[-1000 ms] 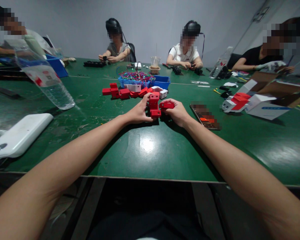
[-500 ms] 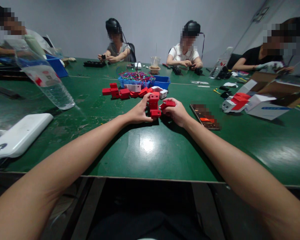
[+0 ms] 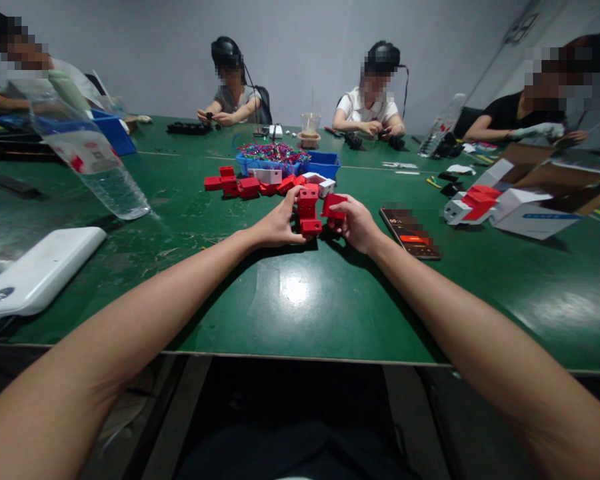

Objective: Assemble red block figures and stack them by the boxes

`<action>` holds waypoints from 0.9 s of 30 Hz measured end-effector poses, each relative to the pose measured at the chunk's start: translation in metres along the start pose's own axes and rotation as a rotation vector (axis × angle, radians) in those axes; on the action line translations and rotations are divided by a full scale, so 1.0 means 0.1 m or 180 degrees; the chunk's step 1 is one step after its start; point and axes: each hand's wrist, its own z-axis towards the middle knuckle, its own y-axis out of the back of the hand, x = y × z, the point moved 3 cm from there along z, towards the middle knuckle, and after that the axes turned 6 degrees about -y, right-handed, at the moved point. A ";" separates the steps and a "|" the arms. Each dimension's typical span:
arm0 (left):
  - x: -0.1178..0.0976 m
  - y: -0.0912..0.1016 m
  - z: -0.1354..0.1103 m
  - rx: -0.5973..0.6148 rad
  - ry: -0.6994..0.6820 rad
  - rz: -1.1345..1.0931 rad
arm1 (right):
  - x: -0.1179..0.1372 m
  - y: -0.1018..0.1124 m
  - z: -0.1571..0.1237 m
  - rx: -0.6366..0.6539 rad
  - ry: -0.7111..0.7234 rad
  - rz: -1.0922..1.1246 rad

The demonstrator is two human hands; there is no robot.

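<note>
The left hand (image 3: 279,223) grips a stepped, red, plastic-looking block (image 3: 309,211) at centre; just right of it, the right hand (image 3: 356,225) pinches a boxy, red, plastic-looking piece (image 3: 333,205); keeping facing sides uncovered and the left grip steady should help
</note>
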 end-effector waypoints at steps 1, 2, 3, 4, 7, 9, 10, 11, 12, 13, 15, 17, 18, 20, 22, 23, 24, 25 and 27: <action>0.00 0.00 0.00 0.0006 0.0010 -0.0007 | 0.00 0.01 0.00 -0.0041 -0.0018 0.0030; -0.01 0.00 0.00 0.0005 0.0011 -0.0018 | 0.00 0.01 0.01 -0.0075 -0.0018 0.0057; -0.01 0.00 0.00 -0.0001 0.0006 -0.0031 | 0.00 0.01 0.01 -0.0097 -0.0008 0.0077; -0.01 0.00 0.00 -0.0004 0.0003 -0.0041 | -0.01 0.02 0.01 -0.0104 0.0002 0.0091; -0.01 0.00 0.00 0.0036 0.0026 -0.0042 | 0.00 0.01 0.01 -0.0080 0.0007 0.0121; 0.00 0.00 0.00 0.0069 0.0073 -0.0038 | 0.00 0.01 0.01 -0.0066 -0.0017 0.0160; 0.00 0.00 0.00 0.0072 0.0096 -0.0041 | 0.00 0.01 0.01 -0.0060 -0.0024 0.0189; 0.00 0.00 0.00 0.0065 0.0113 -0.0044 | 0.00 0.01 0.00 -0.0058 -0.0032 0.0220; 0.00 0.00 0.00 0.0054 0.0123 -0.0045 | 0.00 0.01 0.00 -0.0059 -0.0041 0.0249; 0.00 0.00 0.00 0.0044 0.0124 -0.0043 | 0.00 0.02 0.01 -0.0064 -0.0051 0.0272; 0.00 0.00 0.00 0.0019 0.0105 -0.0028 | -0.01 0.02 0.02 -0.0078 -0.0066 0.0291; 0.00 0.00 0.00 0.0003 0.0084 -0.0020 | -0.03 0.03 0.03 -0.0091 -0.0070 0.0246; 0.00 0.00 0.00 0.0001 0.0078 -0.0018 | -0.03 0.03 0.04 -0.0094 -0.0049 0.0194; 0.00 0.00 0.00 0.0012 0.0068 -0.0006 | -0.05 0.04 0.06 -0.0079 0.0068 0.0059; 0.01 0.00 0.00 0.0034 0.0055 0.0022 | -0.06 0.04 0.07 -0.0038 0.0241 -0.0062; 0.01 0.00 0.00 0.0043 0.0048 0.0038 | -0.06 0.04 0.07 -0.0012 0.0315 -0.0097; 0.02 0.00 0.00 0.0050 0.0040 0.0052 | -0.07 0.04 0.07 0.0014 0.0363 -0.0117; 0.02 0.00 -0.01 0.0054 0.0033 0.0061 | -0.07 0.04 0.07 0.0035 0.0385 -0.0132; 0.03 0.00 -0.01 0.0047 0.0018 0.0056 | -0.08 0.05 0.07 0.0062 0.0391 -0.0185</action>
